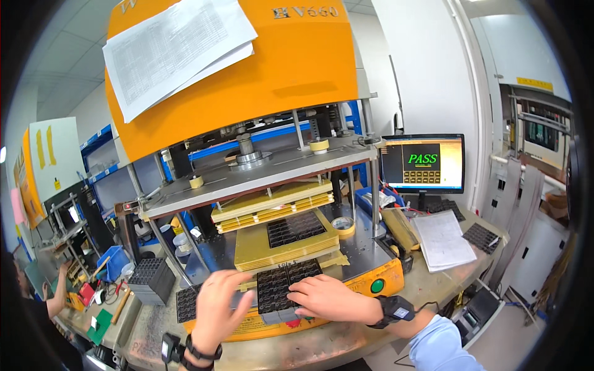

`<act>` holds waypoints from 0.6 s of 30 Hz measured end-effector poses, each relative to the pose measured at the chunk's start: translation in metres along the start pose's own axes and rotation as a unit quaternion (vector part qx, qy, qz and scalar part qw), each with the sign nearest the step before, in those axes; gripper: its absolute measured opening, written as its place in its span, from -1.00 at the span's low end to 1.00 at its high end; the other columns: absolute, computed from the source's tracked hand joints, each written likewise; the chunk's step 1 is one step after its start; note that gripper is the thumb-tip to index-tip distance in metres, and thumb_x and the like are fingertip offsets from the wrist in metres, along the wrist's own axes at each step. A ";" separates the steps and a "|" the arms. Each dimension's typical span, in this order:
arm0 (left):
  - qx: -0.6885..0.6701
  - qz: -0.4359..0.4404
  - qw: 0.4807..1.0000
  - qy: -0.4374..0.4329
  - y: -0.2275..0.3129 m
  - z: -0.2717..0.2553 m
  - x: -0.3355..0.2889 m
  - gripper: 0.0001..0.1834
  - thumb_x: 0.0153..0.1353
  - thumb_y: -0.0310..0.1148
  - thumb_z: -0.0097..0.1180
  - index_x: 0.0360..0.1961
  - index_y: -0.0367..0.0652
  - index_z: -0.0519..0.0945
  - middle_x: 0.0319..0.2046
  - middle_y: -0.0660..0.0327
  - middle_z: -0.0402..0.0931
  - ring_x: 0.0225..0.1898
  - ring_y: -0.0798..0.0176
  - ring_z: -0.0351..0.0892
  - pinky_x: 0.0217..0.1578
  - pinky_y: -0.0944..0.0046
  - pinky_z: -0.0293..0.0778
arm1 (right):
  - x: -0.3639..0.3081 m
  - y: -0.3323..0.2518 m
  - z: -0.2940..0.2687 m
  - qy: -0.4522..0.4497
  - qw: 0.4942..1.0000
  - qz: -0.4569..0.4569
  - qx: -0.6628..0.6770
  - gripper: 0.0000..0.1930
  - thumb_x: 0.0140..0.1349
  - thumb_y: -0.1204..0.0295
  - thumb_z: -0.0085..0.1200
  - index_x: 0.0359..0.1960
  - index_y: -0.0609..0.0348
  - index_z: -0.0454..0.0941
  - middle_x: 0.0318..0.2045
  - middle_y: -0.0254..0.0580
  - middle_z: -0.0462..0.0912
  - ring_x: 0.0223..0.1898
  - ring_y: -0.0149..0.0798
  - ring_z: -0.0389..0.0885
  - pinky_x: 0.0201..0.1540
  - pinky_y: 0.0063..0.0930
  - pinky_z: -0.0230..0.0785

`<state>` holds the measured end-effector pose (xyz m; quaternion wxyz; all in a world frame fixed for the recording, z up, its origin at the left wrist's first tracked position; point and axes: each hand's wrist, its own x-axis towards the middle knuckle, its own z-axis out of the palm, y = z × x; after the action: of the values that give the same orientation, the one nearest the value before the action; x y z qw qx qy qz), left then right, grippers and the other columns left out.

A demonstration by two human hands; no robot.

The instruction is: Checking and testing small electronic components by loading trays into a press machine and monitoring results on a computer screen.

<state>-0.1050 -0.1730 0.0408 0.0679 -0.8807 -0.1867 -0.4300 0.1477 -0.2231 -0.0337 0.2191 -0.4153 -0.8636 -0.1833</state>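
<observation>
Two black, many-celled trays [273,289] sit side by side on a grey stack at the front of the press. My right hand [337,299] comes in from the right, its fingers and thumb closed on the right-hand black tray [304,270]. My left hand [218,304] hovers left of the trays, fingers and thumb apart, holding nothing. Partly behind it lies another black tray [187,304]. Farther back, a black board [296,230] rests within the yellow fixture plate [250,247], beneath the raised upper fixture [272,209].
The orange press [235,93] rises overhead, with metal posts [375,198] beside its bed. A green button [377,285] is on its front right. To the right are a monitor [424,164], papers [442,238] and a tape roll [343,227]; grey stacked trays [151,281] stand left. Another person [46,315] works far left.
</observation>
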 end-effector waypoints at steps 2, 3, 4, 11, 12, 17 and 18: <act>0.092 0.019 0.991 -0.090 -0.016 0.024 0.004 -0.72 0.16 -0.27 0.28 -0.11 -0.11 0.62 -0.16 0.15 0.61 -0.08 0.00 0.58 -0.10 0.10 0.45 | 0.008 0.006 0.006 0.008 1.000 0.009 0.011 -0.65 0.29 0.17 0.15 -0.02 0.12 0.57 -0.03 -0.24 0.61 0.01 -0.21 0.58 0.04 -0.34 0.39; 0.088 0.007 0.990 -0.108 -0.018 0.031 -0.001 -0.73 0.18 -0.25 0.26 -0.12 -0.08 0.63 -0.17 0.17 0.61 -0.09 0.02 0.58 -0.12 0.10 0.45 | 0.007 0.009 0.005 0.010 1.000 -0.003 0.010 -0.65 0.29 0.17 0.15 -0.02 0.12 0.57 -0.03 -0.24 0.61 0.01 -0.21 0.58 0.04 -0.34 0.39; 0.082 -0.004 0.988 -0.132 -0.026 0.036 -0.002 -0.74 0.20 -0.23 0.25 -0.12 -0.06 0.63 -0.19 0.19 0.61 -0.10 0.04 0.58 -0.13 0.11 0.45 | 0.008 0.014 0.007 0.010 1.000 0.015 0.003 -0.67 0.29 0.17 0.15 -0.05 0.11 0.58 -0.08 -0.27 0.62 -0.02 -0.23 0.59 0.02 -0.35 0.40; 0.050 -0.084 0.993 -0.072 -0.069 0.094 0.017 -0.81 0.23 -0.27 0.20 -0.20 -0.11 0.63 -0.23 0.14 0.62 -0.11 -0.04 0.57 -0.14 0.06 0.46 | 0.009 0.004 0.012 0.034 0.998 -0.033 0.043 -0.73 0.28 0.19 0.16 -0.10 0.04 0.60 -0.17 -0.34 0.65 -0.13 -0.25 0.59 -0.10 -0.37 0.41; 0.037 -0.074 0.995 -0.051 -0.064 0.091 0.012 -0.83 0.23 -0.26 0.20 -0.22 -0.08 0.63 -0.26 0.16 0.61 -0.14 -0.01 0.58 -0.17 0.07 0.45 | 0.007 0.012 0.012 0.064 0.996 -0.025 0.055 -0.72 0.27 0.19 0.17 -0.10 0.03 0.60 -0.17 -0.34 0.65 -0.13 -0.24 0.59 -0.11 -0.35 0.41; -0.086 -0.120 0.989 -0.028 -0.019 0.034 -0.102 -0.90 0.20 -0.40 0.20 -0.27 -0.16 0.61 -0.25 0.17 0.63 -0.16 0.02 0.58 -0.14 0.14 0.43 | -0.005 0.104 0.017 0.089 0.988 0.129 -0.004 -0.74 0.24 0.24 0.15 -0.12 0.07 0.61 -0.13 -0.19 0.64 -0.06 -0.05 0.60 -0.04 -0.17 0.45; -0.084 -0.155 0.984 -0.021 -0.006 0.030 -0.122 -0.88 0.27 -0.36 0.15 -0.29 -0.17 0.62 -0.30 0.13 0.59 -0.19 0.02 0.58 -0.17 0.13 0.45 | -0.004 0.123 0.021 0.110 0.985 0.133 -0.018 -0.73 0.26 0.24 0.14 -0.10 0.09 0.60 -0.06 -0.16 0.62 -0.02 -0.03 0.59 -0.01 -0.15 0.45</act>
<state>-0.1538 -0.1920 -0.0736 -0.0780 -0.8523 -0.2855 -0.4312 0.2426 -0.1426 -0.0371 0.3274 -0.5074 -0.7683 -0.2123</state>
